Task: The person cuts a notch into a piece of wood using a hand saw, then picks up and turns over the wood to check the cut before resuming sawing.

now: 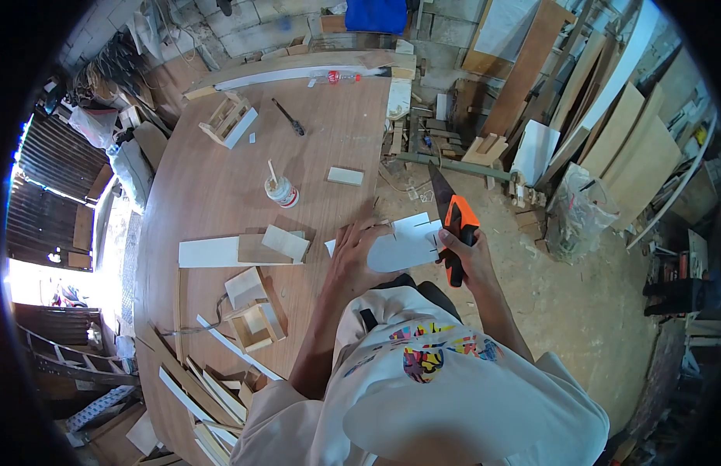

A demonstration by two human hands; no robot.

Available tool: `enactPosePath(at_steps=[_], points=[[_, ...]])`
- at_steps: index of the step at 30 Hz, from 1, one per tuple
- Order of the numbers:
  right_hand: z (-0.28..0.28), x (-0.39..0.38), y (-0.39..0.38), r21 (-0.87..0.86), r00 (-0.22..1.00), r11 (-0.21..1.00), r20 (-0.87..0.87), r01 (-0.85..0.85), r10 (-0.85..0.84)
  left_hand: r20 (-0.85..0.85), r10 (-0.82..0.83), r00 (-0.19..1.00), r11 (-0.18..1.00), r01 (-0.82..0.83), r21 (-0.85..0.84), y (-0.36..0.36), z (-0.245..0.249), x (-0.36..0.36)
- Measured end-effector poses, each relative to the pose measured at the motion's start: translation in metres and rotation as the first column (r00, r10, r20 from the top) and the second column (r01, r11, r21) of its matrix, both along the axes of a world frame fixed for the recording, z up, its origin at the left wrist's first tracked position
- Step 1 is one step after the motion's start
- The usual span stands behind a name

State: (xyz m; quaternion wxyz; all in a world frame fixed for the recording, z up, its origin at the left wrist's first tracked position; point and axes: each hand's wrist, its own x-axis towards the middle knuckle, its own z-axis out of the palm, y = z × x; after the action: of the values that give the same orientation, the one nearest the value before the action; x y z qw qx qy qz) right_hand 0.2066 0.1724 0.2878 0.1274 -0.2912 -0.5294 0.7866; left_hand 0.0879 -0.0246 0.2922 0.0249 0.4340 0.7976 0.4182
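My right hand (470,252) is closed around the orange and black handle of a handsaw (458,225). The saw's dark blade (440,188) points away from me, up past the table's right edge. Beside it, a white board (407,245) with dark slots cut in its edges juts out over that edge. My left hand (356,252) lies on the board's left part with the fingers stretched, pressing it against the tabletop. The hand covers some of the board, and a small white end shows to its left.
On the wooden table (220,186) stand a glue jar (282,192) with a stick in it and small wooden boxes (255,325). A brush (289,116), a white block (345,176) and a long board (209,252) lie there too. Planks (523,70) lean at the right wall.
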Motion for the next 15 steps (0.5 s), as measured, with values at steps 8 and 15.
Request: enactPosePath(at_steps=[8,15], points=[[0.0,0.0,0.0,0.002,1.0,1.0,-0.006,-0.006,0.006,-0.055,-0.003,0.998,1.0,0.003,-0.005,-0.003,-0.005,0.0],[0.008,0.003,0.0,-0.025,0.999,1.0,-0.036,0.013,-0.014,0.174,-0.059,0.983,0.984,0.028,0.176,-0.004,-0.03,0.0]])
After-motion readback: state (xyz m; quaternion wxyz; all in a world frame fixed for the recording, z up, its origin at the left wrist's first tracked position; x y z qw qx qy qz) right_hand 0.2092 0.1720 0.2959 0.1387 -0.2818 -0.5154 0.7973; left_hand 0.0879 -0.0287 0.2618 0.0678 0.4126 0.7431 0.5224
